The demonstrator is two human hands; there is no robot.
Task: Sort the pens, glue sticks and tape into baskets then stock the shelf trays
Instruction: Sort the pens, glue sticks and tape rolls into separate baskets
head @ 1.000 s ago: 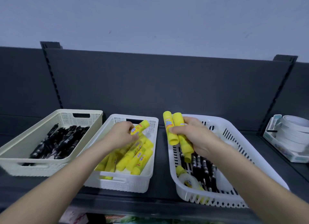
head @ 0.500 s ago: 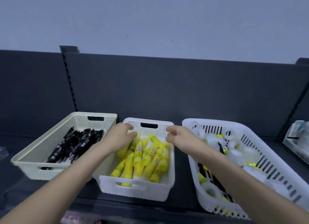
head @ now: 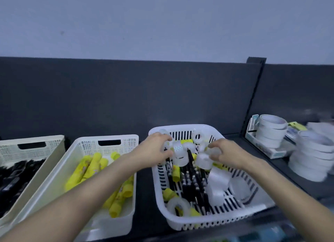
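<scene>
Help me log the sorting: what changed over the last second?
The left hand and right hand let go of their glue sticks into the middle basket, then moved right into the slotted basket. Both now curl over clear tape rolls there; whether they grip is unclear. Baskets, sorted pens and stacked tape stayed put.

The bare left forearm [head: 90, 191] and bare right forearm [head: 282, 193] reach forward and draw slightly together. The left hand [head: 155, 150] is palm down with its fingers curled downward. The right hand [head: 228, 154] is knuckles up, its fingers hooked inward toward the left. Blur hides whether either grips anything.
</scene>
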